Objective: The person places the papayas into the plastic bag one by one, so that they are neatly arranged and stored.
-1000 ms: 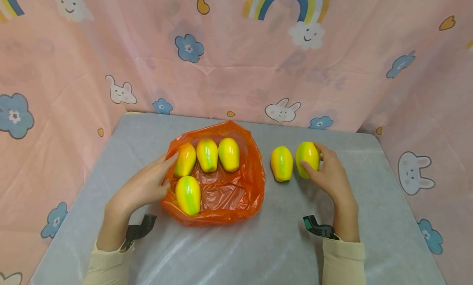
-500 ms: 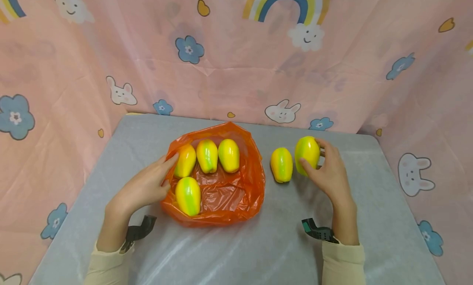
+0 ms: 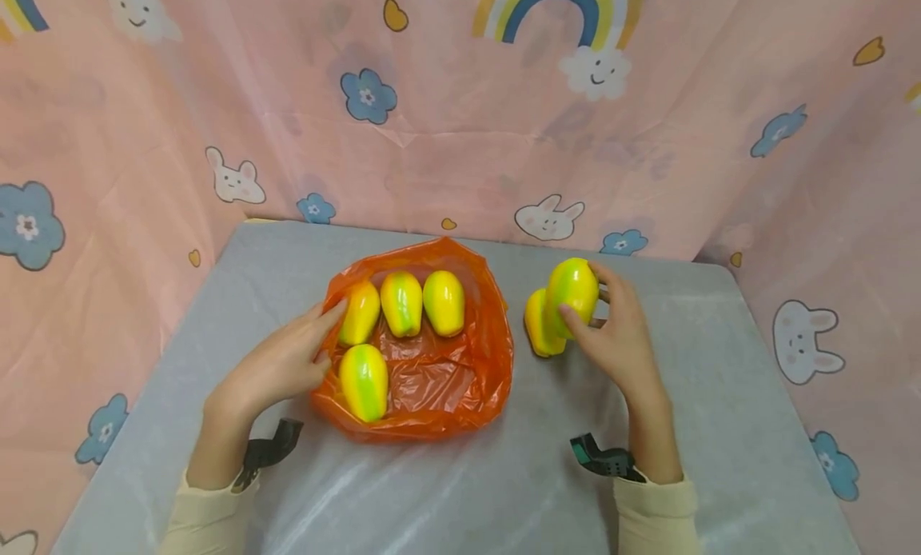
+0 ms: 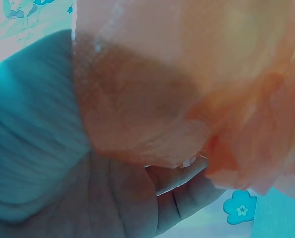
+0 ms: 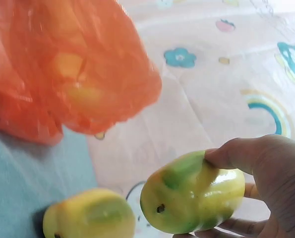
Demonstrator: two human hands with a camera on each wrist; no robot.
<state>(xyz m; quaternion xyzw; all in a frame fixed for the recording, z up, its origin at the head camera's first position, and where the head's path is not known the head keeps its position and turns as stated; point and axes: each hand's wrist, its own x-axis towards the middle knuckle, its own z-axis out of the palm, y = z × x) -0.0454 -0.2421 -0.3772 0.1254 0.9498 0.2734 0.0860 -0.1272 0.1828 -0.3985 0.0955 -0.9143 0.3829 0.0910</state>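
An orange-red plastic bag [image 3: 439, 387] lies spread wide, with several yellow-green papayas [image 3: 401, 303] inside it. My left hand [image 3: 281, 363] holds the bag's left rim; in the left wrist view, the bag's film [image 4: 137, 99] hides part of that hand. Right of the bag, my right hand [image 3: 615, 331] grips a papaya [image 3: 573, 295] between thumb and fingers, raised off the table. Another papaya [image 3: 538, 331] rests on the table, partly covered by the held one in the head view. The right wrist view shows the held papaya [image 5: 192, 193] apart from the resting papaya [image 5: 92, 218].
The grey table [image 3: 719, 395] runs up to a pink printed curtain [image 3: 446, 155] at the back and sides. A dark wrist-worn device [image 3: 269, 451] sits at the left wrist, and a similar device [image 3: 604, 459] at the right.
My right hand has lifted its papaya off the table and carried it left, over the neighbouring one. The left hand and the bag have stayed in place.
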